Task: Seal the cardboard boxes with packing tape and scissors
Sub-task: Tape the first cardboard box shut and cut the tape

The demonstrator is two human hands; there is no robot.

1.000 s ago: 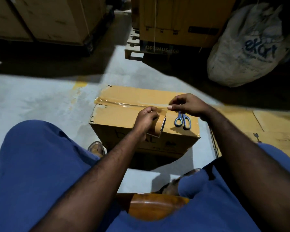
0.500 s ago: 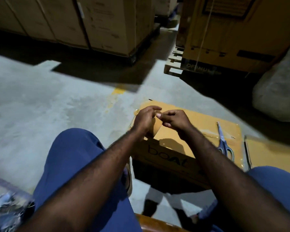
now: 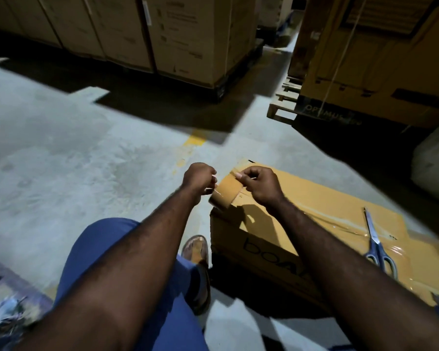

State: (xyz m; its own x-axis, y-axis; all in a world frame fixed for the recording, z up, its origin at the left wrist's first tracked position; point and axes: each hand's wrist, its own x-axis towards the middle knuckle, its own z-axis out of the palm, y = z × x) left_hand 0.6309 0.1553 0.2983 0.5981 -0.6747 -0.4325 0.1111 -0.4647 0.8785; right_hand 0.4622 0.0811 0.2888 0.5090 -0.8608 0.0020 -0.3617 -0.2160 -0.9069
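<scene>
Gripping tape (image 3: 224, 196) w/ left hand (image 3: 199, 179) over box's (image 3: 302, 198) left end; pinching its loose end w/ right hand (image 3: 261, 184); shows one glossy strip down along lid, scissors (image 3: 376, 247) lying there, well apart; prob. leaves next strip to pull, stick, cut.

Blue trousers (image 3: 104, 249) on the legs; forearms (image 3: 142, 249) bare; one brown shoe (image 3: 195, 249).

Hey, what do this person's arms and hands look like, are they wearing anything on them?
The left forearm and right forearm are bare to the frame edge: no sleeves, watch or bands. The left hand and right hand are ungloved; no rings visible.
</scene>
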